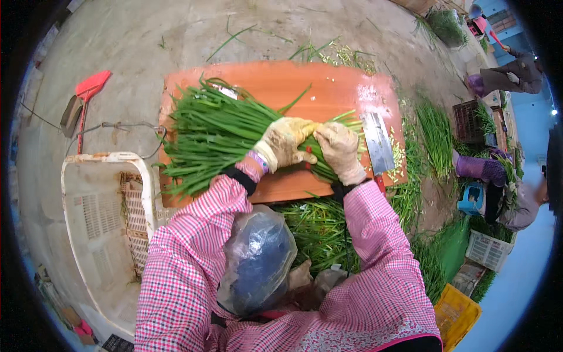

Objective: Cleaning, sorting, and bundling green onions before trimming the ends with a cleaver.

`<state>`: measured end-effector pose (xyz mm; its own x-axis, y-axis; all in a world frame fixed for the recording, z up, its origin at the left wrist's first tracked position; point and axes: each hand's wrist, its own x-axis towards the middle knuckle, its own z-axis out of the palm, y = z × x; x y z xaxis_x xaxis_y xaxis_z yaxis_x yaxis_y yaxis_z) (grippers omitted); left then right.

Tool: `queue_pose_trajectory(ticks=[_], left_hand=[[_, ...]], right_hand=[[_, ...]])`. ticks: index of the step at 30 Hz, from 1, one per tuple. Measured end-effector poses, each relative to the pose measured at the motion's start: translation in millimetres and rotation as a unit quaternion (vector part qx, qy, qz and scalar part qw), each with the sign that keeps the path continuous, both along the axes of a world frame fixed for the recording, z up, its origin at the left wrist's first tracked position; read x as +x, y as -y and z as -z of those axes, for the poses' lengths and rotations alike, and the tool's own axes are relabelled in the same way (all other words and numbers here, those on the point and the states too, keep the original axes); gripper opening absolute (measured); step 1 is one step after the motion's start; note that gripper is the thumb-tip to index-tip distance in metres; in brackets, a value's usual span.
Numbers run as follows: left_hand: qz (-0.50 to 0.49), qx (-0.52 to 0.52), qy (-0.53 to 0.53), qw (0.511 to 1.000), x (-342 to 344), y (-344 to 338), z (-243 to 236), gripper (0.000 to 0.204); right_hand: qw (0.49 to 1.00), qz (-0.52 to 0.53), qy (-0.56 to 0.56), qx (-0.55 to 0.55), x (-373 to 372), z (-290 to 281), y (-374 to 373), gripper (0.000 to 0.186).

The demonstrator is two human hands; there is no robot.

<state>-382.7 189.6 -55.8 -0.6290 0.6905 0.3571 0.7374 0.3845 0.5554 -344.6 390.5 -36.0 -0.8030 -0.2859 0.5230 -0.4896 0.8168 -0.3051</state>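
Note:
A large bunch of green chives (217, 129) lies across an orange-brown board (293, 76), leaves to the left and pale stem ends to the right. My left hand (284, 142), in a stained pale glove, wraps over the bunch near its stem end. Close beside it, my gloved right hand (340, 146) is closed at the stems, its fingertips meeting the left fingers. Bits of a red band (308, 154) show on the bunch by my left fingers. A cleaver (377, 141) with a red handle rests on the board just right of my right hand.
Cut stem ends (397, 155) litter the board's right side. A dirty white plastic basket (73, 211) stands at left, near a red dustpan-like tool (92, 85). Loose chives (319, 226) lie below the board. At right are more chives (435, 138), a yellow crate (456, 317) and other people.

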Motion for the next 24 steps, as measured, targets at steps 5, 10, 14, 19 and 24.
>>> queue_pose_trajectory(ticks=[5, 10, 14, 19, 24], left_hand=[[0.038, 0.007, 0.001, 0.999, -14.5, -1.9, 7.1, 0.083], [0.037, -0.023, 0.019, 0.999, -12.8, 1.0, 4.8, 0.081], [0.032, -0.001, 0.102, 0.994, -12.1, 2.3, -4.5, 0.077], [0.055, 0.002, 0.070, 0.996, -14.5, 4.1, -2.7, 0.076], [0.055, 0.000, 0.064, 0.996, -14.7, 3.6, 1.9, 0.072]], right_hand=[[1.000, 0.006, 0.007, -0.014, -7.8, -0.1, -1.4, 0.009], [0.999, 0.011, -0.028, 0.016, -1.4, 2.7, 0.4, 0.010], [0.998, -0.018, -0.047, 0.022, 4.2, 3.7, 0.8, 0.009], [1.000, -0.018, -0.022, -0.001, 0.8, 4.2, -4.8, 0.009], [0.998, -0.037, -0.048, 0.002, 2.1, 4.6, -5.0, 0.009]])
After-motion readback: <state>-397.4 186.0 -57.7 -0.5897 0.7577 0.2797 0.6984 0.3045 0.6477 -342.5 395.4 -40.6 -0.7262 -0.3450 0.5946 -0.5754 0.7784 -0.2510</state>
